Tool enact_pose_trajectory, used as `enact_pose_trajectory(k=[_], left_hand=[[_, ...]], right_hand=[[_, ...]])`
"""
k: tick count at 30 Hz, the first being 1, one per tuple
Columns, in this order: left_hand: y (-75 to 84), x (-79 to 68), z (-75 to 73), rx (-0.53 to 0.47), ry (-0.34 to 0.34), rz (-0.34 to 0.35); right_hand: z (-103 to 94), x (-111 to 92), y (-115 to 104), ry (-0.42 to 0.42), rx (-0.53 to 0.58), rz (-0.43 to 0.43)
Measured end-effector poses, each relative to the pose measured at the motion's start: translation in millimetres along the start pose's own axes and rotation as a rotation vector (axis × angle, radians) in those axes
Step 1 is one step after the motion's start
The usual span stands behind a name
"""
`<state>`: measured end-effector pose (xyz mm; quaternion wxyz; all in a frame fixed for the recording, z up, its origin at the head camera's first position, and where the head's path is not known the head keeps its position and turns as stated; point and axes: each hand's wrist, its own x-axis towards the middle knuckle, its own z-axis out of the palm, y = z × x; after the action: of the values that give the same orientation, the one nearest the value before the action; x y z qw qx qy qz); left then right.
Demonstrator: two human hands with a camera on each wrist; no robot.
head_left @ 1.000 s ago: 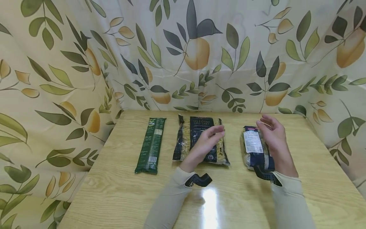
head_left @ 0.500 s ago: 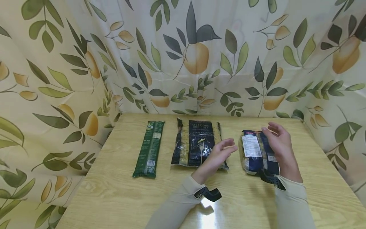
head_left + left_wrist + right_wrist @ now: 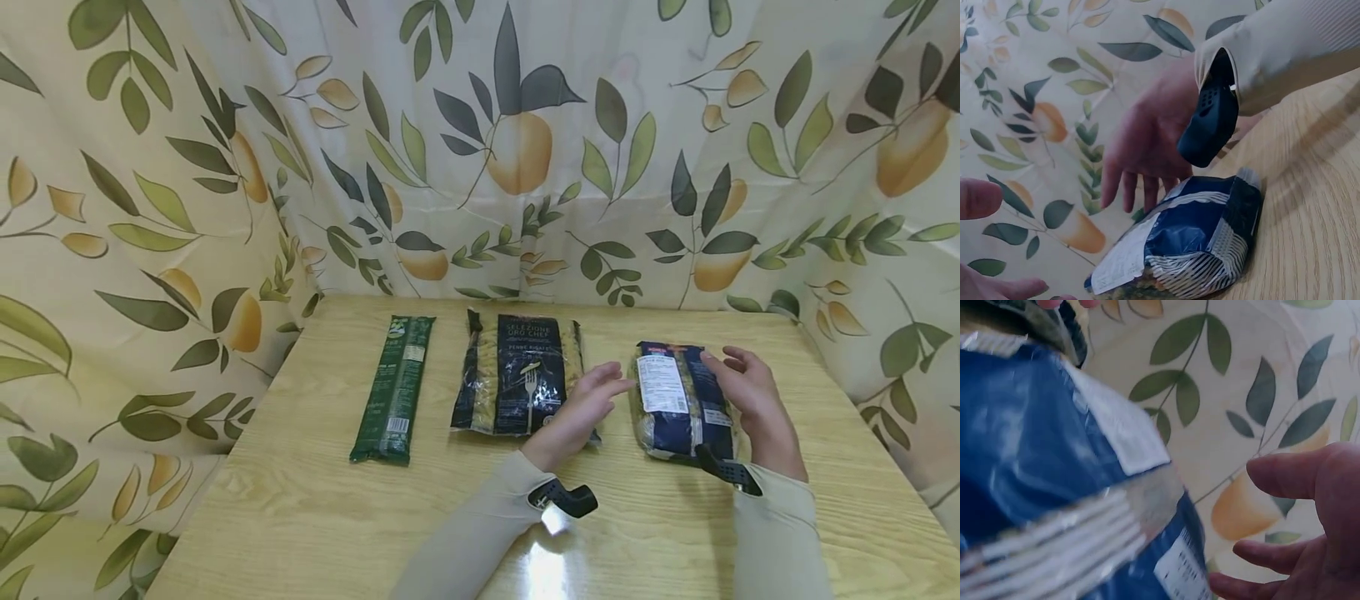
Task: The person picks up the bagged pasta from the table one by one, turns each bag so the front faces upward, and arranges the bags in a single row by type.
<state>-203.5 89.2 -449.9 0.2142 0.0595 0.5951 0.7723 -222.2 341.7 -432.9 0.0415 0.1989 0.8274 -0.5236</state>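
In the head view, a blue pasta bag [image 3: 693, 387] with a white label lies on the right part of the table. My right hand [image 3: 759, 408] hovers at its right edge, fingers loosely extended. My left hand [image 3: 577, 417] is in the space left of that bag, overlapping the lower right corner of a black penne bag [image 3: 528, 358]. Both hands hold nothing. The left wrist view shows the blue bag's striped end [image 3: 1197, 237] between the two hands. In the right wrist view, my right thumb and fingers [image 3: 1285, 478] stand apart from the blue bag [image 3: 1029, 437].
A long green spaghetti packet [image 3: 393, 387] lies left of the penne bag on the wooden table [image 3: 300, 500]. A leaf-and-fruit patterned curtain [image 3: 420, 167] rises behind the table and along its sides. Each wrist wears a black camera mount [image 3: 562, 497].
My left hand has moved right, from over the penne bag toward the blue bag. My right hand has shifted slightly right and toward me, uncovering more of the blue bag. The packages stay in place.
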Motion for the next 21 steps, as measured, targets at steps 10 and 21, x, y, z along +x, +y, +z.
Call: enact_pose_trajectory(k=[10, 21], left_hand=[[-2.4, 9.2, 20.4, 0.115, 0.104, -0.037], [-18.0, 12.8, 23.7, -0.017, 0.061, -0.102]], right_hand=[[-5.4, 9, 17, -0.064, 0.001, 0.025], [-13.3, 7, 19, -0.13, -0.031, 0.07]])
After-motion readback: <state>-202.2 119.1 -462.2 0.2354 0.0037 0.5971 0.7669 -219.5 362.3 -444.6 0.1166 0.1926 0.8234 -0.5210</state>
